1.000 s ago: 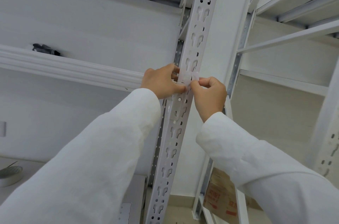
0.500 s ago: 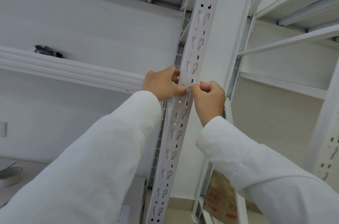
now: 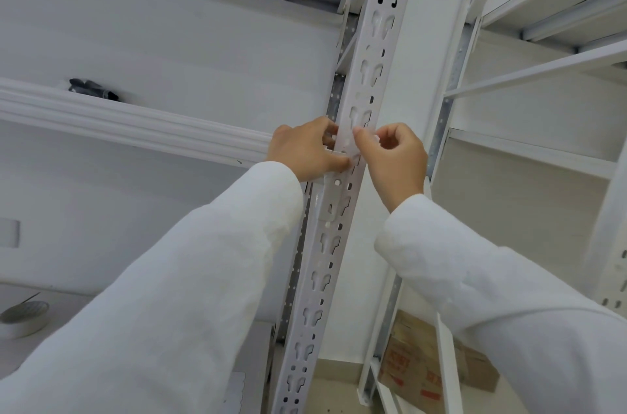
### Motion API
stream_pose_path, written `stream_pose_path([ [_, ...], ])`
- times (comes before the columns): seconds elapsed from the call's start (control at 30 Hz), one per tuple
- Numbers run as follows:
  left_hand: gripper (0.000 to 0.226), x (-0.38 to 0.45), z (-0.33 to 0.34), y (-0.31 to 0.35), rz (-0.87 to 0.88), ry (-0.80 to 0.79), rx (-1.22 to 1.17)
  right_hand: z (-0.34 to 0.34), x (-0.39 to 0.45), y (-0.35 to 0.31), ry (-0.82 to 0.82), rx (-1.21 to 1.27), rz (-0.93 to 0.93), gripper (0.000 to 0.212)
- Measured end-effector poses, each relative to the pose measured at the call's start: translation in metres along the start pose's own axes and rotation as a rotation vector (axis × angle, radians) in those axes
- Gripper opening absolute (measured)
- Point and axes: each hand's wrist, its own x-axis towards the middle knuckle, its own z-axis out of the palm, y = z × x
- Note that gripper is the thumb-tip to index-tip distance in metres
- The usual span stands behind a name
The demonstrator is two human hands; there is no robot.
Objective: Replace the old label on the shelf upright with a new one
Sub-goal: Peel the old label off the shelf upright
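While both of our hands crowd the same spot, much of the work area is covered.
Hidden: the label (image 3: 353, 145) is a pale, nearly clear strip on the shelf upright (image 3: 359, 81); its edges blur into the white metal, and we cannot tell whether it is the old one or the new one, nor read anything on it.
Cut off: our sleeves run out of the bottom of the view; the upright leaves the frame at top and bottom.
Hard to make out: a small dark object (image 3: 91, 89) on the shelf beam (image 3: 135, 123) to the left; we cannot say what it is.
Left hand (image 3: 305, 152): reaches up from the left, palm side towards the upright, fingers curled round its left edge, thumb (image 3: 334, 163) pressed flat on the upright's face at the lower part of the label.
Right hand (image 3: 395, 161): comes up from the right, fingers folded loosely, thumb tip (image 3: 359, 137) touching the label's right side; whether it pinches the strip or only presses it, we cannot tell.
Label position: on the front face of the upright, between our two thumbs, touching both.
Elsewhere: a roll of tape (image 3: 23, 317) lies low at the left; a cardboard box (image 3: 424, 359) sits on the floor behind the upright, well apart from our hands.
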Motion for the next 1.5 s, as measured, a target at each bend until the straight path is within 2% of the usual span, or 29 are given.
stream_pose_path([
  [0.1,0.051,0.000,0.001,0.000,-0.008,0.003,0.001,-0.001,0.006,-0.004,-0.037,-0.065,0.002,0.006],
  [0.27,0.050,-0.001,0.001,0.001,0.001,0.005,0.007,-0.005,0.006,0.009,-0.008,0.032,0.058,0.013],
  [0.5,0.050,0.001,0.001,0.000,-0.010,0.002,0.007,-0.003,0.003,0.013,0.008,0.149,0.107,0.008],
  [0.7,0.048,-0.001,0.000,0.001,0.008,0.003,0.007,-0.011,0.004,0.015,-0.085,0.162,0.056,0.007],
  [0.8,0.048,-0.001,0.000,0.001,0.012,0.004,0.014,-0.017,0.005,0.018,-0.121,0.118,0.003,0.008],
  [0.97,0.057,-0.002,-0.001,0.002,0.007,-0.004,0.038,-0.023,0.002,0.025,-0.215,-0.169,-0.128,0.030],
  [1.13,0.052,-0.004,-0.001,0.004,-0.006,-0.001,0.013,-0.014,-0.001,0.020,-0.124,-0.186,-0.136,0.009],
  [1.27,0.049,-0.005,-0.002,0.004,-0.009,0.012,0.017,-0.011,0.000,0.013,-0.078,-0.124,-0.130,0.008],
  [1.33,0.050,-0.005,-0.003,0.004,-0.013,0.010,0.003,-0.012,-0.003,0.015,-0.121,-0.204,-0.202,0.005],
  [1.4,0.052,-0.006,-0.003,0.005,-0.012,0.007,0.004,-0.013,-0.005,0.020,-0.153,-0.282,-0.271,0.011],
  [1.5,0.053,-0.006,-0.003,0.006,-0.006,0.006,0.013,-0.012,-0.005,0.021,-0.105,-0.292,-0.286,0.013],
])
